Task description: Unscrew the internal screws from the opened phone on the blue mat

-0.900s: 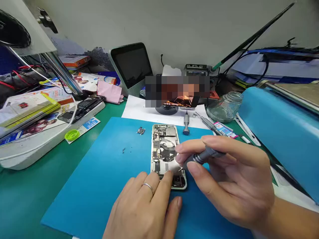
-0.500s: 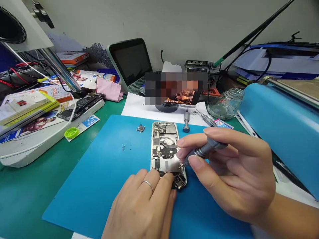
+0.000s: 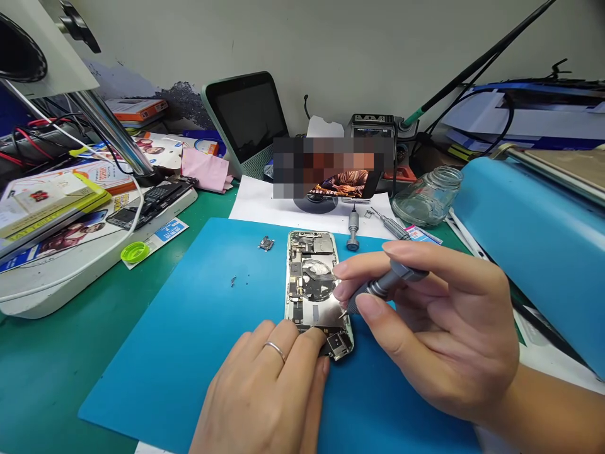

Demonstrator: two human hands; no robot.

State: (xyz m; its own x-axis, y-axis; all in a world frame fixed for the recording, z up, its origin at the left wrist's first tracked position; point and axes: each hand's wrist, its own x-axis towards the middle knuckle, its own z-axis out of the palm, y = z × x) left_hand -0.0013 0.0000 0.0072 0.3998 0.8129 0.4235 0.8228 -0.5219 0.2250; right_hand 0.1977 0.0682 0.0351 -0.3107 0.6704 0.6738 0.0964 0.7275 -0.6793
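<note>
While the opened phone (image 3: 316,293) is laid on the blue mat (image 3: 179,366), its lower end is partly covered by the left hand (image 3: 265,384); whether the tilted dark module (image 3: 338,345) there is pinched cannot be told. A grey screwdriver (image 3: 379,287) is held between thumb and fingers of the right hand (image 3: 444,328), tip pointed at the phone's lower right; contact unclear. Tiny screws (image 3: 233,281) are scattered left.

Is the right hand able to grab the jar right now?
Probably not: the right hand holds a screwdriver, so it would likely need to put that down before grabbing the jar.
</note>
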